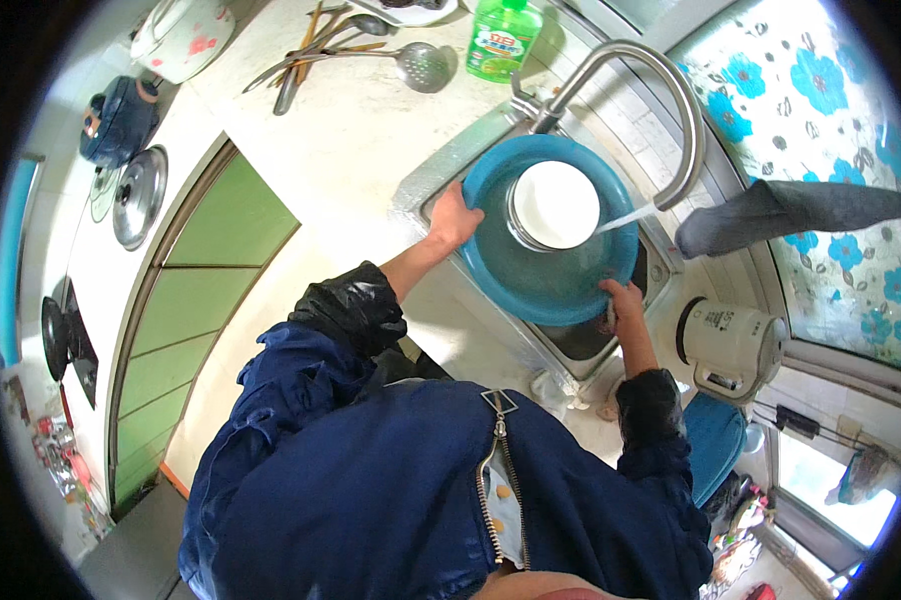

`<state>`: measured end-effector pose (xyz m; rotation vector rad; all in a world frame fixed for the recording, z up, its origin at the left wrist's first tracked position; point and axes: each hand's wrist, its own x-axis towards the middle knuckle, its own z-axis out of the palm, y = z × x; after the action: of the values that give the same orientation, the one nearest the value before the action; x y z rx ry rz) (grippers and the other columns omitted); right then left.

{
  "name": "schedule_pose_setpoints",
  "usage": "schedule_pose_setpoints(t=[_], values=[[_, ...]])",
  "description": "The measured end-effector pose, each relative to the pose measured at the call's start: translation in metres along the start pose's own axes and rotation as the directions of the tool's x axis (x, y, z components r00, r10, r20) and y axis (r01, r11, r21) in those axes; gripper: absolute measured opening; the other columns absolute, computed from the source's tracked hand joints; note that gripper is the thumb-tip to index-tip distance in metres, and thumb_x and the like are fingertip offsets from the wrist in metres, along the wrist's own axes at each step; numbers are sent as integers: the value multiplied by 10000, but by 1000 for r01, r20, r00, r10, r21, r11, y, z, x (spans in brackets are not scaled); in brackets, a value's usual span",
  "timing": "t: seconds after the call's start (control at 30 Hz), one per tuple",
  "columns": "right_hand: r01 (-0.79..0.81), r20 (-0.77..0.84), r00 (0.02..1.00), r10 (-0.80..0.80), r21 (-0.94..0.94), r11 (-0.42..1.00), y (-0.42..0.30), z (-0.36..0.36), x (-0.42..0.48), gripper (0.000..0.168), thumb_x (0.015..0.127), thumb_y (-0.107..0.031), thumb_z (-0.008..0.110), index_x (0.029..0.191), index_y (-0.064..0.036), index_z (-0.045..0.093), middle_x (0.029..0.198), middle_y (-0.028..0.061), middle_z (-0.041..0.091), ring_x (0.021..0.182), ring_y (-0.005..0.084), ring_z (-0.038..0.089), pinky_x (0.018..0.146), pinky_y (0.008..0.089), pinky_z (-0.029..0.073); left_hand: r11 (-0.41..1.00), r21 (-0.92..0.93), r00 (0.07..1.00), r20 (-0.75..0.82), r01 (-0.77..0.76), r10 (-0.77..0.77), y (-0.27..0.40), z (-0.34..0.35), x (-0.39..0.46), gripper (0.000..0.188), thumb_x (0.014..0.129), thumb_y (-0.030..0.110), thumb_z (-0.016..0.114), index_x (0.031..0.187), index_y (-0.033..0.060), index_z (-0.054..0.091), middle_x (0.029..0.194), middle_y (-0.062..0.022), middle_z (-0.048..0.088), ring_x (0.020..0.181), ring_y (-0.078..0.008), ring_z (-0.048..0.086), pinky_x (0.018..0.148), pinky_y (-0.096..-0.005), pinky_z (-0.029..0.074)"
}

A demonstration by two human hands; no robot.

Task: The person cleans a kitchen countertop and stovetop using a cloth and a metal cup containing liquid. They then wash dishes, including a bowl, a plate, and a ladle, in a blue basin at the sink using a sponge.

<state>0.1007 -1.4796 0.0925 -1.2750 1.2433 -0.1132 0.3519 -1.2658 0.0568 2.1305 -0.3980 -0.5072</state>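
Note:
A blue plastic basin point(488, 289) sits over the stainless steel sink point(507, 341) with water in it. Inside it stands a stack of white bowls or plates point(556, 204); the number beneath the top one is hard to tell. My left hand point(454, 217) grips the basin's rim on its left side. At the lower right, my right hand point(625, 306) holds the same rim, fingers partly hidden. From the curved metal faucet point(690, 127) a stream of water point(624, 219) runs into the basin beside the stack.
Green dish soap point(501, 45) stands behind the sink. Ladles and a skimmer point(423, 66) lie with chopsticks on the counter point(330, 157). A dark grey cloth point(788, 214) hangs at the right, above a cream electric kettle-like appliance point(732, 346). Pot lids point(140, 196) rest far left.

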Motion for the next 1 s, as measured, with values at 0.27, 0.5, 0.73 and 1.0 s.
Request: schedule_pose_setpoints(t=[0.27,0.5,0.73,1.0], values=[[197,123,969,-213,127,972,-33,48,-24,306,673,-93,639,952,8,565,765,82,576,562,183,538,492,325,442,1000,-3,996,-84,-6,6,-5,-77,-8,388,628,171,609,919,-61,502,875,-262,577,826,-382,575,743,-416,457],[50,209,976,-59,45,998,-74,152,-40,268,652,-102,649,892,-22,563,670,67,548,479,175,510,354,328,374,994,105,963,-269,28,1,-46,-166,-1,379,614,188,612,878,-69,525,818,-243,589,779,-371,586,727,-400,462],[148,390,908,-155,48,988,-94,238,-12,219,659,-87,634,852,-22,552,641,72,540,402,169,469,316,319,336,990,68,896,-436,123,-82,-79,-229,3,363,631,173,612,893,-65,535,789,-213,597,741,-329,593,706,-378,465],[143,549,826,-126,11,990,-109,248,6,369,749,-333,680,924,-26,574,707,53,584,488,143,529,392,288,426,977,31,869,-463,211,-174,-112,-254,6,409,713,261,627,945,-61,529,835,-202,584,758,-307,579,701,-379,454]])
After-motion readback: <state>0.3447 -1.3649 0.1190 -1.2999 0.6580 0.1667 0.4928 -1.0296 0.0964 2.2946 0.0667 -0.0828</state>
